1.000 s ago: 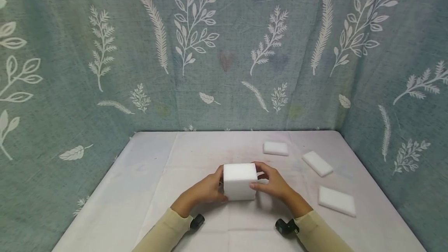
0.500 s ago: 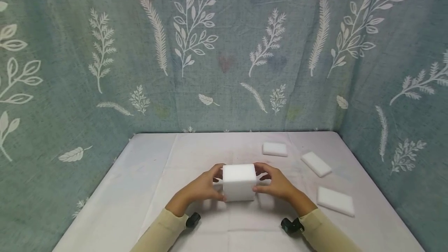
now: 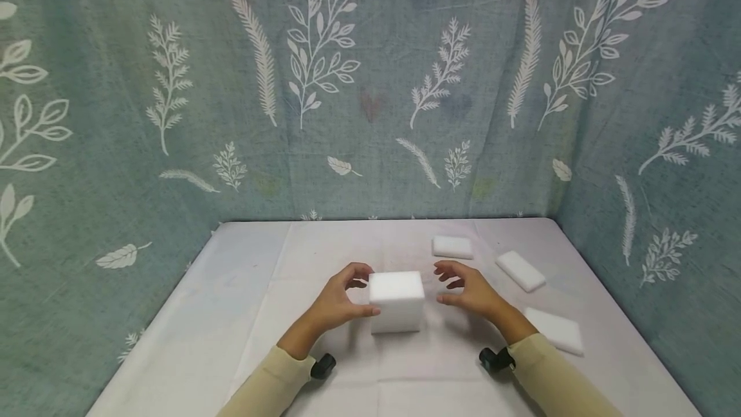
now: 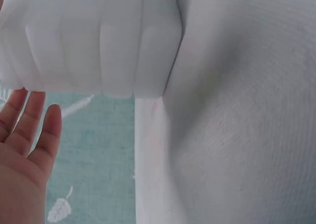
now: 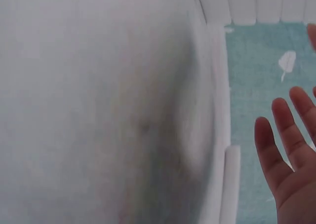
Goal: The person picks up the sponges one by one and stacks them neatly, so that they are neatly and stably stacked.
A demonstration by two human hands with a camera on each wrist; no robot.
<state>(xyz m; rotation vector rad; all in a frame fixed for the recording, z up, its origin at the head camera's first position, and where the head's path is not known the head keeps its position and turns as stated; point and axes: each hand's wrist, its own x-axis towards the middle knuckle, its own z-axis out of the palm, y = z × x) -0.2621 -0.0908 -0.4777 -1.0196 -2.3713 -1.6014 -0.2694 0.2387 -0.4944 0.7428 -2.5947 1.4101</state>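
A stack of white foam sponge blocks (image 3: 397,302) stands upright near the middle of the table. Several layers show in its side in the left wrist view (image 4: 113,46). My left hand (image 3: 336,300) is at the stack's left side, its thumb overlapping the front edge and its fingers by the back corner. In the left wrist view, fingertips of the left hand (image 4: 29,145) meet the stack's end, while the little finger is apart. To the right of the stack, my right hand (image 3: 473,291) hovers with relaxed, spread fingers and a gap between it and the blocks.
Three loose white sponge blocks lie on the right: a far block (image 3: 453,247), a slanted block (image 3: 521,270) and a near block (image 3: 557,331), partly behind the right forearm. A pale cloth covers the table (image 3: 249,314). Patterned green fabric (image 3: 370,82) rises behind and beside it.
My right hand has let go of the stack and moved away to the right. The left hand's fingers have loosened, its thumb shifting slightly higher. The stack stays in place.
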